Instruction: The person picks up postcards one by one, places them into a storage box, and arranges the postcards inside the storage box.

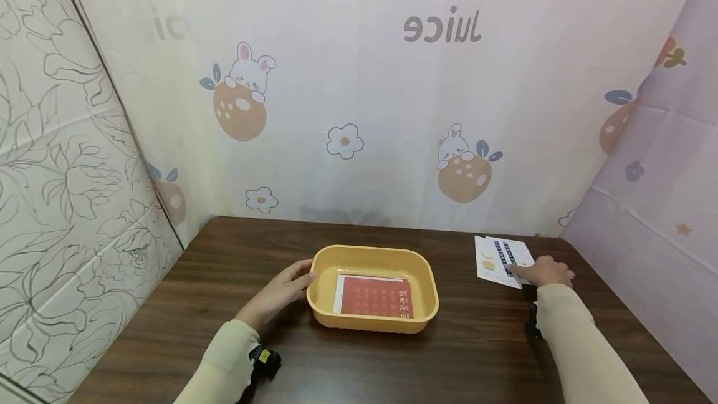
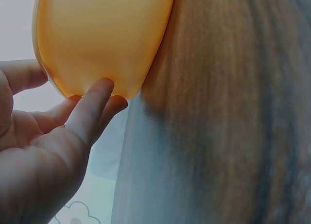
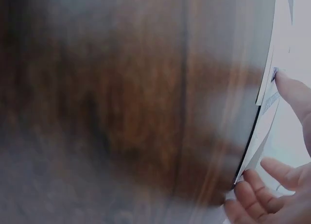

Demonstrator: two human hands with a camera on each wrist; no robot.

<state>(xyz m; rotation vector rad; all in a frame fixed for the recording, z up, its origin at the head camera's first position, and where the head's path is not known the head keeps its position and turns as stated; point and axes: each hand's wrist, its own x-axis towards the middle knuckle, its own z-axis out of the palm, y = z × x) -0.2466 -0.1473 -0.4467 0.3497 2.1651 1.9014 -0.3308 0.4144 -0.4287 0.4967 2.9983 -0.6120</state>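
A yellow plastic tray [image 1: 373, 324] sits on the table, with a red card [image 1: 367, 295] printed in white characters lying inside over a white one. My left hand [image 1: 286, 288] touches the tray's left end; in the left wrist view its extended fingers [image 2: 92, 105] rest against the outer wall. At the right, my right hand [image 1: 544, 271] grips a white card [image 1: 518, 249] with dark blue printed strips, thumb on its face and fingers curled at its edge. This card overlaps another white card [image 1: 487, 257] bearing a yellow moon and a round yellow shape.
The dark wood table [image 1: 449, 360] meets a curtain [image 1: 359, 111] with rabbit and fruit prints at the back. A flowered panel [image 1: 84, 173] closes the left side and a lilac curtain [image 1: 662, 204] the right. A black strap device [image 1: 266, 360] is on the left wrist.
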